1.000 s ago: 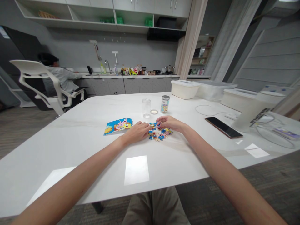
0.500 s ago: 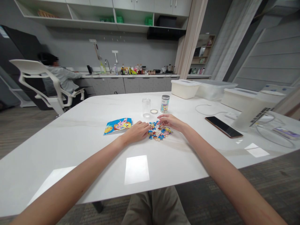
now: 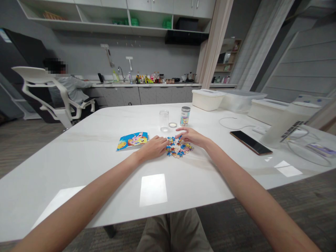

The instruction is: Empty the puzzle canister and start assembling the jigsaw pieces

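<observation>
A loose pile of small, colourful jigsaw puzzle pieces [image 3: 178, 150] lies on the white table. At the pile's left edge my left hand [image 3: 154, 146] rests palm down, fingers side by side and slightly bent, their tips against the pieces; its thumb is hidden. My right hand [image 3: 193, 135] hovers over the back right of the pile with fingers apart, the index finger stretched out and others bent down toward the pieces. Left of my left hand is a blue cartoon picture sheet [image 3: 133, 140]. Behind the pile stand a clear empty jar [image 3: 164, 120] and a printed, metal-lidded jar [image 3: 184, 116], with a ring-like lid [image 3: 172, 125] between them.
On the right lie a phone [image 3: 250, 142] and a white cable [image 3: 231, 122], near a translucent bottle [image 3: 282, 127]. Storage boxes [image 3: 208, 100] line the back right. Another person [image 3: 70, 87] sits on a white chair [image 3: 43, 89] at the left, by the kitchen counter [image 3: 147, 93].
The fingers of my right hand have bent a little further down over the pieces. My left hand, the jars and the picture sheet stay in place.
</observation>
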